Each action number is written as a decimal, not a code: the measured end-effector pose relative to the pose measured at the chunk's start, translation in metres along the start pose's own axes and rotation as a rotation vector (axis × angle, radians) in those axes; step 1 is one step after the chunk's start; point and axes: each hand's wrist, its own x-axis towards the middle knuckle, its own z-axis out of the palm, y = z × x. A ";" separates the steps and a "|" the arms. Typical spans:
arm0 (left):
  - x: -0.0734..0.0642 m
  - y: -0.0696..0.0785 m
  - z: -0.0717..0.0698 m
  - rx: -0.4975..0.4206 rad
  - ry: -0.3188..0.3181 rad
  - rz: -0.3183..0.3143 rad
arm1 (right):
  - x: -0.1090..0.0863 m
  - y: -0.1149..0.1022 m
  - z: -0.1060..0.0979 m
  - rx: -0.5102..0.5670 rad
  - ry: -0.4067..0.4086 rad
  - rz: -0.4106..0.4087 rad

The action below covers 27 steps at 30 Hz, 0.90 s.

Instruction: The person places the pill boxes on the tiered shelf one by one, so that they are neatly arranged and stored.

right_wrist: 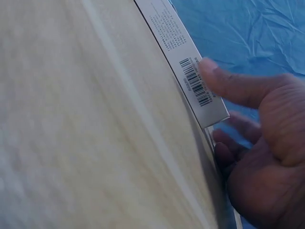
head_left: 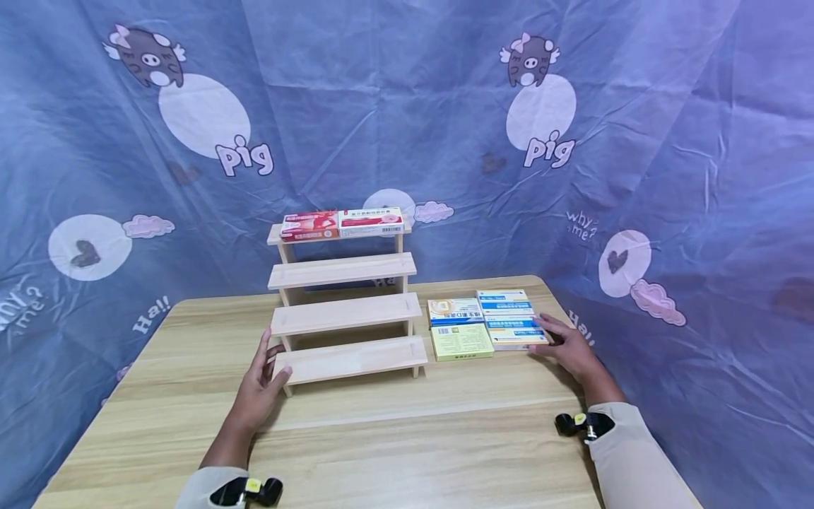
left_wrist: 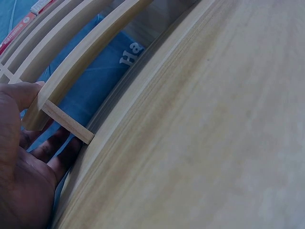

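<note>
One four-tier wooden stand [head_left: 348,313] on the bench [head_left: 413,452], two boxes [head_left: 372,222] on its top tier, left hand [head_left: 257,389] gripping the lowest tier's end, presumably for steadiness. Four cartons [head_left: 463,342], laid flat in a block beside it, likely for ready reach; right hand [head_left: 569,353] touches the near-right carton [head_left: 514,331], whether pinching cannot be told.

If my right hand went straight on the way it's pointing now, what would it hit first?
Most likely the front-right blue-and-white box: your right hand points at its right end, and the thumb seems to touch its front, though contact is hard to judge.
</note>
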 end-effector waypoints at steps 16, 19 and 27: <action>0.001 -0.001 0.000 0.017 0.007 -0.005 | 0.003 0.002 0.003 -0.088 -0.028 -0.026; 0.002 -0.001 -0.001 0.025 0.013 0.006 | 0.003 0.003 0.002 -0.075 0.010 -0.026; 0.002 0.000 0.000 0.014 0.008 0.002 | 0.000 0.003 -0.002 0.023 -0.015 -0.028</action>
